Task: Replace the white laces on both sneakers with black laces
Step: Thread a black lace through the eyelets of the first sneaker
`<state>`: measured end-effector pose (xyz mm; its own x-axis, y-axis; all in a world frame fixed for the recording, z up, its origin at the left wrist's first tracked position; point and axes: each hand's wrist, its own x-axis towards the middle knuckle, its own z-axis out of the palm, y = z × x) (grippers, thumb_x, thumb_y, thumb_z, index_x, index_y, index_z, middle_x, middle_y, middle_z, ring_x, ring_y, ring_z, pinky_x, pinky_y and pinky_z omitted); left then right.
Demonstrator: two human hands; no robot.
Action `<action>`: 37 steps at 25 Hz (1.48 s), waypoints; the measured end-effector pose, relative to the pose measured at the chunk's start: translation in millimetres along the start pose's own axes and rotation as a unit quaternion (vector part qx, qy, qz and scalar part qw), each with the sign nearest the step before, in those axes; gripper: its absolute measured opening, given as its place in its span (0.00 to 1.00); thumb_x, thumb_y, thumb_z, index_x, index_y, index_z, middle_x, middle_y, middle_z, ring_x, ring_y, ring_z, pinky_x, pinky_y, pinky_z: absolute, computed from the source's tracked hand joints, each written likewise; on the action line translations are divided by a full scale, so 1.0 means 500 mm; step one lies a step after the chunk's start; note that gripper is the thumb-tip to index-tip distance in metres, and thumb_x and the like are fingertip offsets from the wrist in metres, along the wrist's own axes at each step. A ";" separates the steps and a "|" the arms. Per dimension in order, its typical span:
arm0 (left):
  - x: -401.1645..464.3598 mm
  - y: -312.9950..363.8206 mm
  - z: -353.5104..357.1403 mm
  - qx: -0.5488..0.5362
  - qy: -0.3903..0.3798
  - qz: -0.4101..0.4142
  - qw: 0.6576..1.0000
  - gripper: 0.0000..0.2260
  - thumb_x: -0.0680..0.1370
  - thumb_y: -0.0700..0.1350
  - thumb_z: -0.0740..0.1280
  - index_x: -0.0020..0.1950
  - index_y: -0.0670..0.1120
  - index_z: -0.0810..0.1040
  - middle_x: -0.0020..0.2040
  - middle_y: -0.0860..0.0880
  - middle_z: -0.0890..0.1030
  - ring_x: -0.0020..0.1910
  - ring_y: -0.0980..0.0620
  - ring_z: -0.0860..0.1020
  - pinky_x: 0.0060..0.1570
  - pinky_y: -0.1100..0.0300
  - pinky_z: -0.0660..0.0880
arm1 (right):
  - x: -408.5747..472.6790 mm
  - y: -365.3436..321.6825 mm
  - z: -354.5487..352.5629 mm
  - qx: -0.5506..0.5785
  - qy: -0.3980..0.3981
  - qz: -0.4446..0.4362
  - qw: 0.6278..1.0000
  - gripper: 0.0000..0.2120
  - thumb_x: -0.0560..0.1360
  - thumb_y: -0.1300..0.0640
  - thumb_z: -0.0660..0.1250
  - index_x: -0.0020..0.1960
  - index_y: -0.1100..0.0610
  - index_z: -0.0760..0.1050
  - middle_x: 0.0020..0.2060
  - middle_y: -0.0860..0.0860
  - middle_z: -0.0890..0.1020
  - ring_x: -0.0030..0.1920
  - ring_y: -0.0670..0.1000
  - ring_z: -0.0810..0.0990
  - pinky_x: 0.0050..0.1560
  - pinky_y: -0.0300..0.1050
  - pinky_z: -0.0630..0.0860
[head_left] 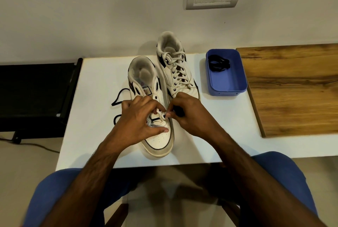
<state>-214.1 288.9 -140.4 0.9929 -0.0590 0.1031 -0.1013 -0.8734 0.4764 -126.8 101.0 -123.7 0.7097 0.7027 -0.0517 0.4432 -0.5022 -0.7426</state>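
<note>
White leather sneaker (pixel 159 140) is lying toe-first at the white table's (pixel 228 135) front edge, its lower eyelets carrying a black lace (pixel 117 98) that is trailing toward the left edge. Left hand (pixel 139 118) is gripping its eyelet flap; right hand (pixel 190 115) is pinching the lace end. Second white-laced sneaker (pixel 175 65) and blue plastic tray (pixel 226 84) holding another black lace (pixel 218 64) are sitting toward the back edge.

near sneaker (pixel 159 140) eyelets: mostly hidden under left hand (pixel 135 122) and right hand (pixel 190 115)
black lace (pixel 117 98) at 9 o'clock: run under the left hand unseen
tongue label: too small to read
</note>
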 end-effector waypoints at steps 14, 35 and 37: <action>-0.001 -0.006 0.003 -0.011 -0.002 -0.022 1.000 0.27 0.64 0.73 0.66 0.56 0.58 0.76 0.48 0.61 0.73 0.54 0.57 0.70 0.51 0.54 0.57 | -0.003 -0.003 0.011 0.124 -0.034 0.059 0.990 0.09 0.74 0.57 0.76 0.52 0.55 0.80 0.44 0.46 0.83 0.44 0.43 0.81 0.45 0.38 0.76; -0.004 -0.009 -0.007 -0.021 -0.008 -0.019 1.000 0.23 0.64 0.70 0.72 0.53 0.65 0.70 0.46 0.62 0.71 0.51 0.60 0.67 0.51 0.57 0.54 | -0.004 0.011 -0.034 0.310 -0.044 0.059 0.948 0.05 0.82 0.57 0.65 0.54 0.59 0.75 0.38 0.48 0.76 0.37 0.45 0.72 0.40 0.37 0.70; -0.005 -0.015 -0.001 -0.019 0.000 -0.021 1.000 0.24 0.64 0.72 0.68 0.52 0.62 0.72 0.47 0.62 0.72 0.51 0.60 0.67 0.51 0.56 0.55 | -0.003 0.015 -0.023 0.215 -0.040 0.078 0.973 0.08 0.78 0.52 0.71 0.52 0.55 0.77 0.39 0.45 0.79 0.38 0.43 0.75 0.42 0.38 0.72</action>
<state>-215.8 296.0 -143.7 0.9963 -0.0224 0.0831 -0.0620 -0.8566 0.5123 -118.3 90.5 -121.4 0.6977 0.6801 -0.2249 0.0511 -0.3604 -0.9314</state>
